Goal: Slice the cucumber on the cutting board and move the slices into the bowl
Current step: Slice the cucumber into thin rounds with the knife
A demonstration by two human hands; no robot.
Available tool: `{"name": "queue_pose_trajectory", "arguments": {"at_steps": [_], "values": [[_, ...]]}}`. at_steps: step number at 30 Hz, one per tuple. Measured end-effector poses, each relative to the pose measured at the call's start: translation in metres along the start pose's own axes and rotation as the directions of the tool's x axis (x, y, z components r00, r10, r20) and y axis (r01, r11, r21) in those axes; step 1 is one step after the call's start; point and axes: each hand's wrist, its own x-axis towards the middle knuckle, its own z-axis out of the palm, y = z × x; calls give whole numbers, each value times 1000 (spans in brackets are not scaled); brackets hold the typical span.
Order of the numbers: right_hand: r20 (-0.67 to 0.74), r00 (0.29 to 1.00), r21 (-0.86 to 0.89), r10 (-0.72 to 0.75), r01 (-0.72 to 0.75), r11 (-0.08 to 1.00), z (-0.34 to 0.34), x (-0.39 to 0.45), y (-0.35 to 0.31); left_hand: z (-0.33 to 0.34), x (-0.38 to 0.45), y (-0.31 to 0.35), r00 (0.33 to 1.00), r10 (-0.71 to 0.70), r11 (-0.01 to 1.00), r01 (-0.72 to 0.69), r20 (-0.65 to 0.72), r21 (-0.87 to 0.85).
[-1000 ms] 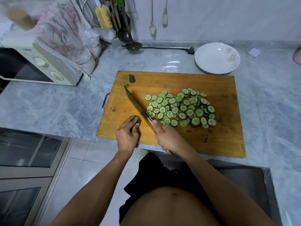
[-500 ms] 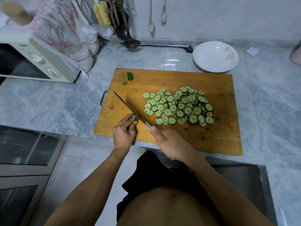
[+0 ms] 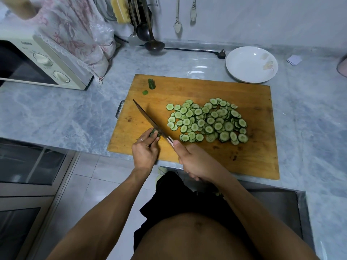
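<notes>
Slicing is nearly done: the left hand (image 3: 145, 153) pinches the cucumber stub (image 3: 155, 132) near the cutting board's (image 3: 249, 160) front-left corner. The right hand (image 3: 197, 163) grips the knife (image 3: 150, 121). Next, probably, carrying the slices (image 3: 206, 121) to the bowl (image 3: 251, 64).

Only one piece of lettering shows: a short dark brand word on the cream front panel of the microwave (image 3: 56, 66) at the upper left of the frame, above its two dials (too small and blurred to spell out). Nothing else carries readable text.
</notes>
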Motion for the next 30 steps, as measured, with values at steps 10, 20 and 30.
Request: {"name": "queue_pose_trajectory", "arguments": {"at_steps": [10, 20, 30], "values": [[-94, 991, -174, -99, 82, 981, 23, 26, -5, -3, 3, -5, 1000, 29, 999, -29, 11, 38], [-107, 994, -15, 0, -1, 1000, -8, 19, 4, -9, 3, -7, 993, 99, 994, -102, 58, 49], [-77, 991, -87, -109, 103, 991, -1, -10, 8, -11, 4, -8, 992, 105, 991, -110, 70, 73]]}}
